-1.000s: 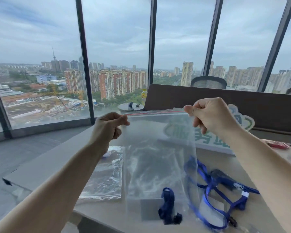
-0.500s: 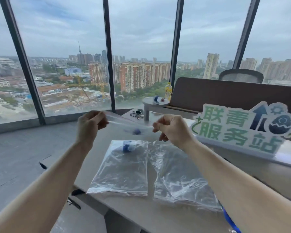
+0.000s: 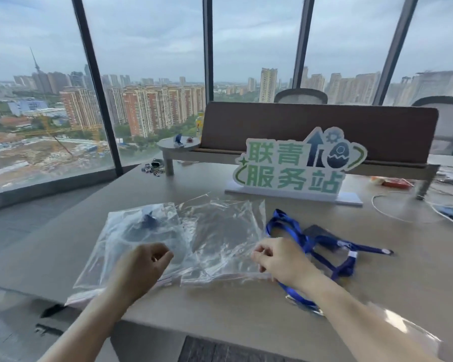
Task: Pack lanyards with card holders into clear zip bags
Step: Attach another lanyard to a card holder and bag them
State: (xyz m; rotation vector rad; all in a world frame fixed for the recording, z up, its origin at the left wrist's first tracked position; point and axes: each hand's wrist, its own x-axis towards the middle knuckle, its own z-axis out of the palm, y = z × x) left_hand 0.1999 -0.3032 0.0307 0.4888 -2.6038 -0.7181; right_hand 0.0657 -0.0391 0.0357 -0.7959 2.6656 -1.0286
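Two clear zip bags lie side by side on the grey table (image 3: 246, 307). The left zip bag (image 3: 120, 236) holds a dark blue lanyard (image 3: 148, 220). The right zip bag (image 3: 220, 231) looks empty. My left hand (image 3: 141, 267) hovers over the filled bag's near end in a loose fist, holding nothing. My right hand (image 3: 277, 259) has curled fingers on the empty bag's near right corner; whether it pinches the plastic is unclear. Loose blue lanyards (image 3: 288, 226) with a dark card holder (image 3: 319, 231) lie just right of that hand.
A green-lettered sign (image 3: 293, 168) stands behind the bags, before a brown partition (image 3: 324, 126). A small round stand (image 3: 178, 147) and small clips (image 3: 153, 168) are at the back left. A white cable (image 3: 403, 218) and red packet (image 3: 395, 182) lie right. The table's edge runs close to me.
The bag with the lanyard that both hands held up now lies on the table at left. Both hands have dropped low over the bags. The view has swung right and down.
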